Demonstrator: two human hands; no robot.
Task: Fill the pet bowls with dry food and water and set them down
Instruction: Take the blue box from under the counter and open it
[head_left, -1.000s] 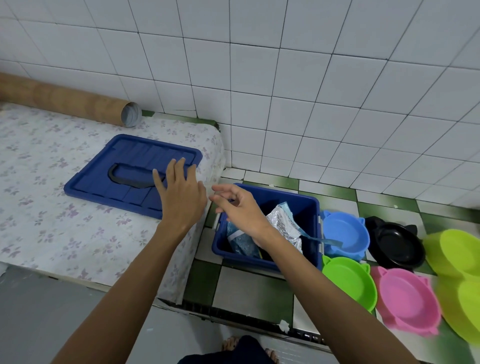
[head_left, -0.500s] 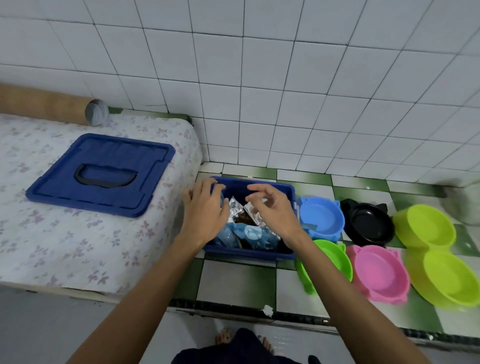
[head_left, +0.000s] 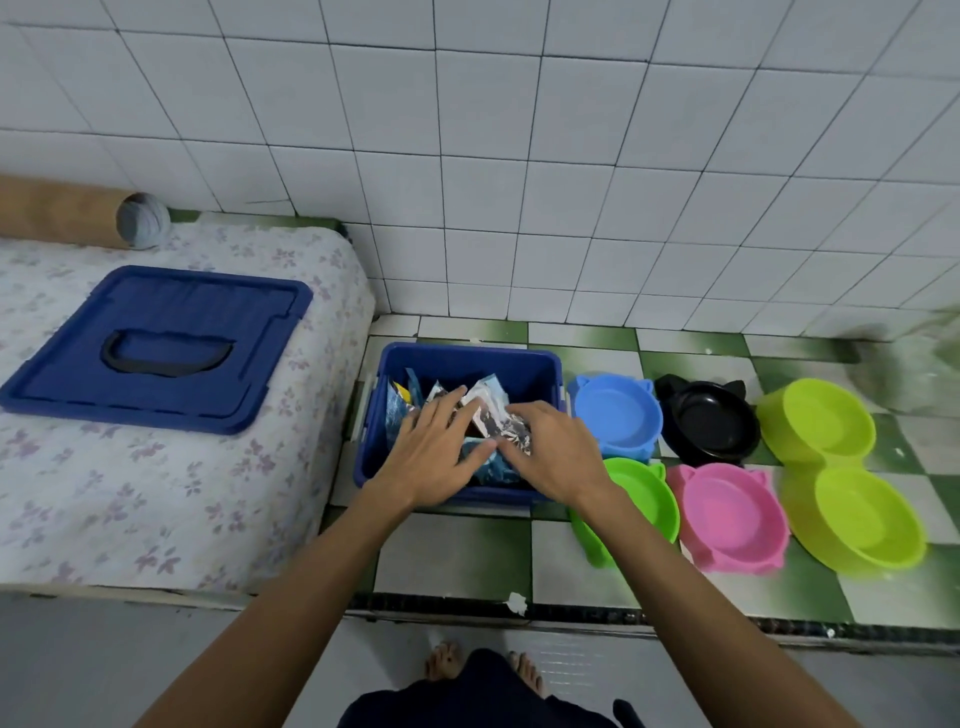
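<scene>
Both hands are down in the open blue bin (head_left: 457, 364) on the green-and-white checked floor, close together over the crumpled food packets (head_left: 488, 415) that fill it. The left hand (head_left: 434, 454) lies flat on the packets with its fingers spread and fairly straight, the fingertips reaching toward the far side of the bin. The right hand (head_left: 553, 452) sits just beside it, thumb and fingers bent in toward a silvery packet between the two hands; whether it actually pinches that packet cannot be told, since the hand covers the contact. The pet bowls lie on the floor to the right of the hands, none of them touched: a blue bowl (head_left: 615, 415) just past the right hand against the bin's side, a black bowl (head_left: 709, 423) beyond it, a green bowl (head_left: 644, 499) just beside the right wrist and partly hidden by the forearm, a pink bowl (head_left: 730, 514) next to that, and a lime double bowl (head_left: 841, 467) furthest out. All the bowls look empty. Well to the left of the left hand, the bin's blue lid (head_left: 156, 348) lies flat on a surface covered in floral cloth (head_left: 130, 493), with a cardboard tube (head_left: 78, 210) against the tiled wall behind it.
</scene>
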